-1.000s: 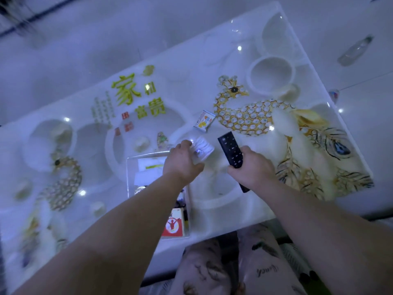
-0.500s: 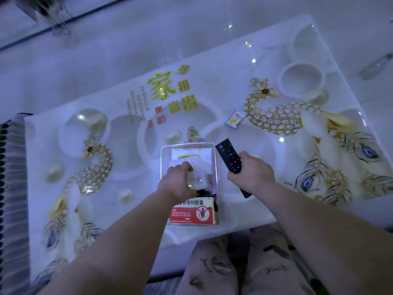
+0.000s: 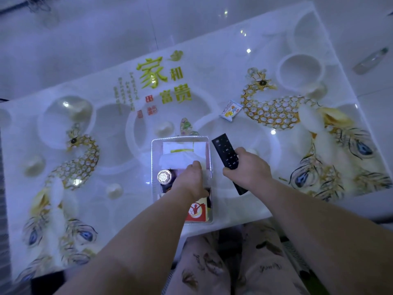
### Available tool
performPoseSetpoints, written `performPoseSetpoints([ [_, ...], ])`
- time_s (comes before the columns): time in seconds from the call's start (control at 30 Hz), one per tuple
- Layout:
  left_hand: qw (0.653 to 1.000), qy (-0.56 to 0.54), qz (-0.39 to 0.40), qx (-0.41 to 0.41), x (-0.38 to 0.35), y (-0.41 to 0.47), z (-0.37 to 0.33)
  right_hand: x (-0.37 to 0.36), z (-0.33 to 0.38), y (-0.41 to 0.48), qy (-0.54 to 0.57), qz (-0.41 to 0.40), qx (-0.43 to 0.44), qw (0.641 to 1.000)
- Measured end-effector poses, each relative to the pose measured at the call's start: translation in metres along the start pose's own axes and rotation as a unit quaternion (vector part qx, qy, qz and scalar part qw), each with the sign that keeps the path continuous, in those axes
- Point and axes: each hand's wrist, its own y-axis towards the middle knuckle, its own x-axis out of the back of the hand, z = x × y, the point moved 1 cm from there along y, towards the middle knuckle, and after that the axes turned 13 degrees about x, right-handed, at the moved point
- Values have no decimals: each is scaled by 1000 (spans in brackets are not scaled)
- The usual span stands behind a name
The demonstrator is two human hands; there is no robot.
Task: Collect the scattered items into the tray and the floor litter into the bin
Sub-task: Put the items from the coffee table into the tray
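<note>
A clear plastic tray [image 3: 180, 138] sits at the near edge of the patterned table [image 3: 106, 158]. My left hand [image 3: 189, 182] is down inside it, fingers curled on the edge of a white packet [image 3: 177, 161] that lies in the tray. Under it are a white box with a yellow stripe [image 3: 182, 147], a round gold-lidded jar [image 3: 164, 176] and a red and white box [image 3: 196, 211]. Just right of the tray, my right hand [image 3: 247, 170] grips a black remote [image 3: 224, 150] above the table. A small snack packet [image 3: 230, 109] lies farther back on the table.
A clear plastic bottle [image 3: 371, 59] lies on the pale floor beyond the table's right end. My knees in patterned trousers [image 3: 244, 262] are against the table's near edge. A striped mat [image 3: 3, 188] shows at the far left.
My left hand carried the white packet from the table to the left and lowered it into the tray. My right hand kept hold of the remote and stayed beside the tray.
</note>
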Motion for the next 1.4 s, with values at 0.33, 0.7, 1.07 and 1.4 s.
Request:
performPoseSetpoints([
  [0.33,991,-89,-57,87,30,-6,43,-2,41,5,26,14,3,1000],
  [0.7,972,-175,-79,139,34,-18,123,-61,121,18,13,86,1,996],
  [1.07,961,-226,-106,117,25,-12,154,-110,157,32,-30,44,-36,998],
  [1.4,967,-208,-107,100,40,-8,149,-107,150,34,-14,35,-37,999],
])
